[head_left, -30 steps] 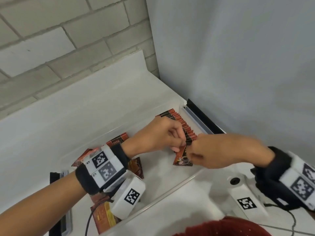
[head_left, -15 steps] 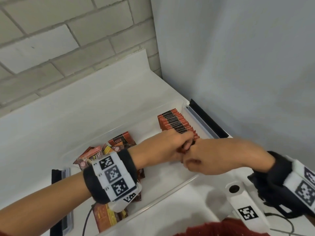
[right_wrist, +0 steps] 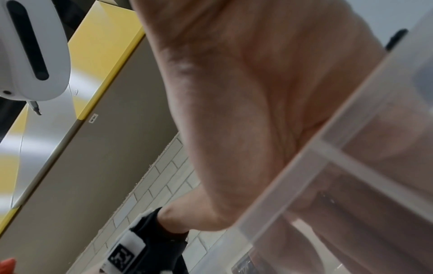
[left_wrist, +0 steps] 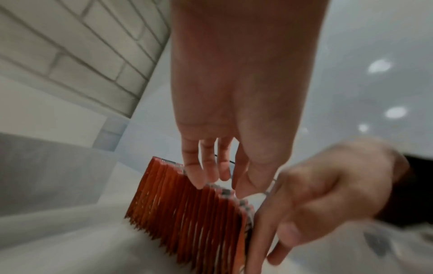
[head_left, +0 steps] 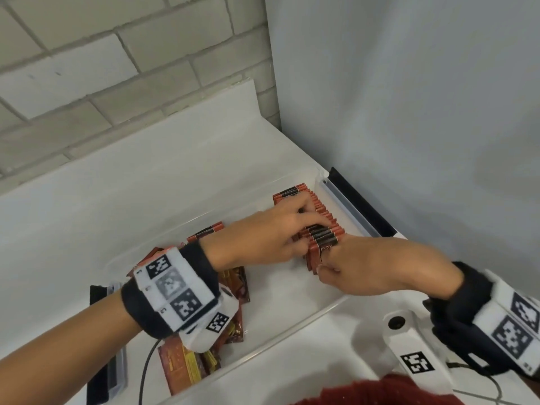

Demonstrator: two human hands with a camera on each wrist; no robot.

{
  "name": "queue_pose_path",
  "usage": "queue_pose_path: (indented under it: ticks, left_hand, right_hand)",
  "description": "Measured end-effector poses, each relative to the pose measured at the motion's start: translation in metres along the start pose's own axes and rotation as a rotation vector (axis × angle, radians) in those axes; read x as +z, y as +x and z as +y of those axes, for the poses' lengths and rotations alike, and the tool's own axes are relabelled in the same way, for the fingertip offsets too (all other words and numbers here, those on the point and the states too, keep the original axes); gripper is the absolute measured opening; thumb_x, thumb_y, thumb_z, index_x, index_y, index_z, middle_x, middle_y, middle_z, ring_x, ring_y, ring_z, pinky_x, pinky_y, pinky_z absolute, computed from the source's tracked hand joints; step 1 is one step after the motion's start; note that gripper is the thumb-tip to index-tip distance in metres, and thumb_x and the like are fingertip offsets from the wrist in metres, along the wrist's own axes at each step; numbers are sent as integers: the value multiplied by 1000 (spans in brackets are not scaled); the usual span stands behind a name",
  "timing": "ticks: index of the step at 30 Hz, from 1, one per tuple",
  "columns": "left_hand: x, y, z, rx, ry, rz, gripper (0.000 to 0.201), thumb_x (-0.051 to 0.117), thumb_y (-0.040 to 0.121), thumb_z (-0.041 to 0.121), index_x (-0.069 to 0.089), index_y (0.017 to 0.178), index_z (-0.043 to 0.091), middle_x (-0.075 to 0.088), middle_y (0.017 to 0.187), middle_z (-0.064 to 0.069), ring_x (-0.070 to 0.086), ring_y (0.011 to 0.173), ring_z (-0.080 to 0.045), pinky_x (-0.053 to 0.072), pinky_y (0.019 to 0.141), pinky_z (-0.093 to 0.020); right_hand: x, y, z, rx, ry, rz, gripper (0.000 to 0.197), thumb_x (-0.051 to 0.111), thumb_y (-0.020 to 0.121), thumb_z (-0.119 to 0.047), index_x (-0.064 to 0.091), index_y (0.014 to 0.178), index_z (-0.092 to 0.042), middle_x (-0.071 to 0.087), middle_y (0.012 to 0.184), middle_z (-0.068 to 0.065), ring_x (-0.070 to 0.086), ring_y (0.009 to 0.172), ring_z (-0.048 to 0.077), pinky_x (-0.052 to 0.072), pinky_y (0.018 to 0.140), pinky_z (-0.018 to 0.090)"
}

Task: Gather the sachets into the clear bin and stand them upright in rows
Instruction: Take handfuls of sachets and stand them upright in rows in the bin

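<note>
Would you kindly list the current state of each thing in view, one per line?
Row of sachets: upright, packed together in the bin.
Loose sachets: lying flat in a heap.
Clear bin: open, partly filled.
Left hand: fingers extended onto the row's top.
Right hand: fingers against the row's near end.

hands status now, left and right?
Left hand: open, straight fingers resting on the sachet row.
Right hand: open, fingers against the row's near end.
</note>
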State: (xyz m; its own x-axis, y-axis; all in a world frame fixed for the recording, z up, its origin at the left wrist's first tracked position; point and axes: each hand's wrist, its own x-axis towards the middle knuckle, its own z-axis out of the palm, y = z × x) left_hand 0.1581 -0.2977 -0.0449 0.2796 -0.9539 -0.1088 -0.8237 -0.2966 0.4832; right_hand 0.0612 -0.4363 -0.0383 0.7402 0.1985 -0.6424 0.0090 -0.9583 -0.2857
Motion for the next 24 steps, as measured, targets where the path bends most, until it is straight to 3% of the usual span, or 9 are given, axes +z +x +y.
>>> queue_pose_path:
  ticks: [2,4,8,10,12,16,18,21,24]
  left_hand:
    - [-9,-5,-2,-121,-187,101,30,53,92,1,61,116,15,48,102,6,48,86,5,40,75,-8]
    - [-14,-13,-5,-370,-379,192,24,48,92,-1,64,103,14,60,94,1,57,80,-1,48,72,-15]
    - [1,-23,2,-782,-1044,-12,38,38,91,-14,50,125,-1,62,116,-17,63,103,-21,55,85,-23]
    - [17,-20,11,-787,-1289,-109,49,34,83,-22,45,125,0,51,122,-19,51,114,-22,48,88,-24]
    - [30,-13,20,-700,-1428,-161,55,35,70,-23,46,116,5,40,111,-15,37,108,-22,39,83,-24]
    - [40,-6,24,-774,-1402,-77,46,27,78,-27,54,98,5,52,87,-6,51,84,-9,41,95,-24]
    - [38,-3,22,-788,-1397,-18,44,28,78,-27,52,84,9,49,87,-6,47,78,-8,42,89,-22]
    - [37,-1,22,-755,-1422,10,55,26,75,-28,52,106,9,46,103,-11,49,78,-8,39,73,-19]
    - [37,0,22,-770,-1421,-3,56,26,77,-27,47,111,11,46,94,-9,51,63,-2,39,72,-18]
  right_hand:
    - [0,0,1,6,-8,-5,34,28,103,-34,48,84,-16,57,99,7,52,82,20,42,70,28]
    - [1,-1,2,-5,-16,8,34,27,104,-34,49,86,-16,58,98,7,55,84,21,44,72,28]
    - [1,-1,2,-24,19,66,35,27,103,-34,51,87,-14,61,98,10,59,83,23,47,73,30]
    - [1,0,2,-20,26,77,33,29,103,-33,49,85,-16,60,98,9,58,82,21,48,73,29]
    - [1,1,2,-15,25,78,27,30,103,-32,48,87,-18,57,100,8,58,86,22,49,77,31]
    - [1,-1,2,-19,20,70,25,31,103,-31,47,88,-20,57,104,8,58,89,22,50,80,32]
    - [-1,-5,3,-24,23,86,31,32,103,-29,45,77,-21,58,93,6,55,78,18,48,72,29]
    - [-6,-10,3,-27,43,102,37,34,103,-26,39,66,-24,52,81,2,46,65,15,40,59,23]
    - [-8,-11,1,-33,32,97,38,33,104,-24,38,66,-25,55,88,7,47,69,16,41,60,23]
